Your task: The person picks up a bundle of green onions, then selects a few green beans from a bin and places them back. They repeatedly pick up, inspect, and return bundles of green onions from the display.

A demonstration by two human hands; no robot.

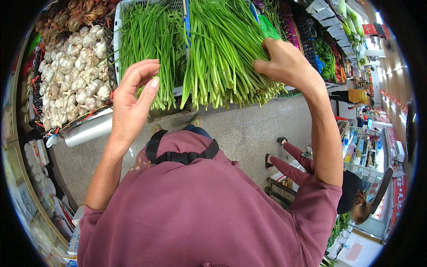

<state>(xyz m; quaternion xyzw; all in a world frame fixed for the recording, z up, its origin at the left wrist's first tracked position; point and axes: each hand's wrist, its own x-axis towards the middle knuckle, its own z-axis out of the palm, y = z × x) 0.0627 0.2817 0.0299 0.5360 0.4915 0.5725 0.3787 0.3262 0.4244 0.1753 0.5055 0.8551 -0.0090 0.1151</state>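
Observation:
Before me, a pile of long green chives [227,56] lies with its cut, pale ends over the crate's near edge. My right hand [283,61] is at the right side of this pile. Its thumb and forefinger touch the stalks, while the other fingers are hidden, so I cannot tell whether any are gripped. Over a second bunch of thinner green chives [143,43] in a white plastic crate [117,36] hovers my left hand [136,86]. Its fingers are curved and apart from the thumb, with nothing between them.
Garlic bulbs [76,73] fill a dark crate at left, with a roll of clear plastic [90,130] below its edge. A green plastic bag [268,27] lies beyond my right hand. Another person [350,190] stands at right, near a glass counter [363,170].

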